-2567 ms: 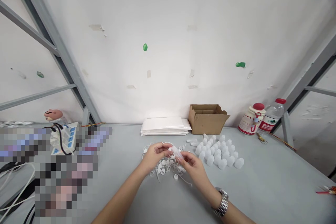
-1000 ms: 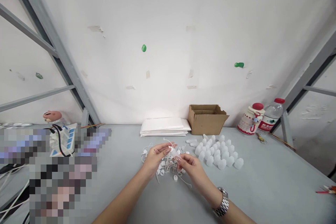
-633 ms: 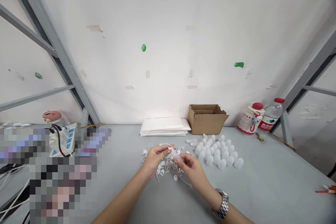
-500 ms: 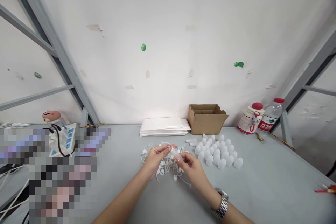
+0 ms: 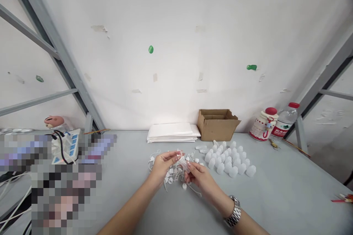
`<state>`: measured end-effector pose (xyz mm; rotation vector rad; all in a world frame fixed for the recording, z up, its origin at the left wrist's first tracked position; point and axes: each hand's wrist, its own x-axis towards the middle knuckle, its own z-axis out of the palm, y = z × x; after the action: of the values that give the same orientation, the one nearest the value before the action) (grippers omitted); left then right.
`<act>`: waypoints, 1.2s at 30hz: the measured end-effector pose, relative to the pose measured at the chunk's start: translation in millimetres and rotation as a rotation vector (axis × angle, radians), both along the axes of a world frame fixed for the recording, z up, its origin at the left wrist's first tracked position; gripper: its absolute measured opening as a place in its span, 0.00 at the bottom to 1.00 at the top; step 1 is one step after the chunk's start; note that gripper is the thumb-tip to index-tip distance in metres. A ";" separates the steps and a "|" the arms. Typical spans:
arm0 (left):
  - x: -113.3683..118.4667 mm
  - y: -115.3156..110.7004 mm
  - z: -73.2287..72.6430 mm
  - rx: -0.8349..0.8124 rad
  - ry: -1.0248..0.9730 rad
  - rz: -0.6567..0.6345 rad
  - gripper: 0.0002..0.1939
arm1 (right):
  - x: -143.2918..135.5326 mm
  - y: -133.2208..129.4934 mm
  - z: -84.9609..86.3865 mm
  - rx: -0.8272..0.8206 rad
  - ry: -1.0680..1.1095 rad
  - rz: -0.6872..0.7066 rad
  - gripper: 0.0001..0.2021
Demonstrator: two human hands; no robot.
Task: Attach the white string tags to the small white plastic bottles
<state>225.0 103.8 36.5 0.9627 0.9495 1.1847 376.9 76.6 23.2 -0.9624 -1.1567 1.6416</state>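
In front of me, both hands meet over a small translucent white plastic tube (image 5: pixel 184 163). My right hand (image 5: pixel 199 174) grips its lower end between thumb and fingers. My left hand (image 5: pixel 164 165) pinches a small white corded piece at the tube's upper end; the fingers partly hide where the two meet. Below and around the hands lies a loose pile of white caps with cords (image 5: pixel 170 176). One white cap (image 5: pixel 184 187) sits at the pile's near edge. To the right stand several frosted white plastic pieces (image 5: pixel 228 159) in a close group.
Behind are a stack of flat white sheets (image 5: pixel 171 132) and an open cardboard box (image 5: pixel 219 128). A decorated flask (image 5: pixel 263 125) and a water bottle (image 5: pixel 285 121) stand at the back right. A power strip (image 5: pixel 67 147) with cables lies at the left.
My right hand's fingers have turned and curled further around the tube, and the tube sits slightly more upright. My left hand has hardly moved.
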 end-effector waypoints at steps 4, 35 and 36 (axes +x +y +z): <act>1.4 0.6 -0.6 0.001 0.005 0.018 0.18 | -1.1 2.5 -1.7 -0.027 0.017 -0.058 0.23; 3.4 -2.4 0.7 -0.044 -0.223 -0.098 0.14 | 1.5 -11.4 -0.6 0.440 -0.505 -0.243 0.11; 3.4 -2.8 1.0 -0.045 -0.212 -0.098 0.14 | 1.4 -11.7 -0.7 0.447 -0.510 -0.242 0.11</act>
<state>228.4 101.0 37.5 0.8210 0.7484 1.1524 378.3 64.9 22.5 -1.1974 -1.5877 0.9059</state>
